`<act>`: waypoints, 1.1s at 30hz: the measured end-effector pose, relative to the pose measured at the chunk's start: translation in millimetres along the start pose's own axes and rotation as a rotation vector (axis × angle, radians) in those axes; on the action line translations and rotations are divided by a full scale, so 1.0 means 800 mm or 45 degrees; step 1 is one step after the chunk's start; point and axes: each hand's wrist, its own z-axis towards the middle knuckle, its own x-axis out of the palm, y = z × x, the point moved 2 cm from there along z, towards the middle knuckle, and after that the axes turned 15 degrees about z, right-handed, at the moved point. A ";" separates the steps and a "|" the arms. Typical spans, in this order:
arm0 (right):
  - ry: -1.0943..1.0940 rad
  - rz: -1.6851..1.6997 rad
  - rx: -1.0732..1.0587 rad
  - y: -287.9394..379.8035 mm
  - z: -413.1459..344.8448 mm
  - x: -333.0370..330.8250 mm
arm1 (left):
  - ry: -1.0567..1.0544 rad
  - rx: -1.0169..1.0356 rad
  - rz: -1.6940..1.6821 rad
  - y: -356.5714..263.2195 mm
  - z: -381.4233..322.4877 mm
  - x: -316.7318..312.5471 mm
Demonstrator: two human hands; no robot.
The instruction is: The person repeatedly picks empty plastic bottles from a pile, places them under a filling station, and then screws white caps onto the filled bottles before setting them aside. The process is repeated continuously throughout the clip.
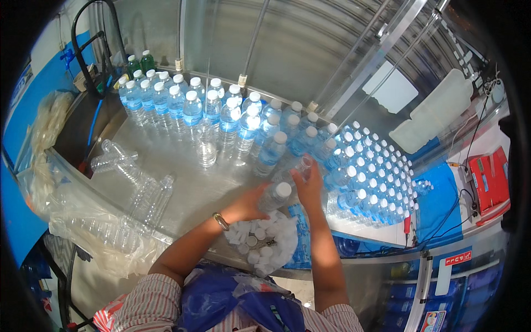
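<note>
My left hand (244,204) is curled around a clear plastic bottle with a white cap (283,189), near the front of the stainless steel counter (191,182). Just to the right and farther back, my right hand (309,184) has its fingers around the upper part of an uncapped clear bottle (305,162). Below my left hand lies a plastic bag of loose white caps (265,251), with a stack of blue-and-white labels (299,232) beside it. Capped, labelled bottles (192,108) stand in rows behind my hands. An unlabelled bottle (206,149) stands in front of them.
Empty bottles (143,191) lie at the left, near a clear bag of bottles (108,232). A sink basin (89,124) with a black hose is at the far left. Many capped bottles (377,178) stand packed at the right; a red box (489,182) is beyond.
</note>
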 end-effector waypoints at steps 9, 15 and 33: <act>-0.003 -0.098 -0.005 0.022 0.010 -0.015 | -0.390 -0.355 -0.202 0.050 0.000 -0.018; -0.064 -0.132 -0.081 0.038 0.015 -0.017 | -0.471 -0.346 -0.195 0.081 0.014 -0.040; 0.083 1.263 1.145 -0.059 -0.018 0.009 | -0.509 -0.286 -0.206 0.089 0.014 -0.032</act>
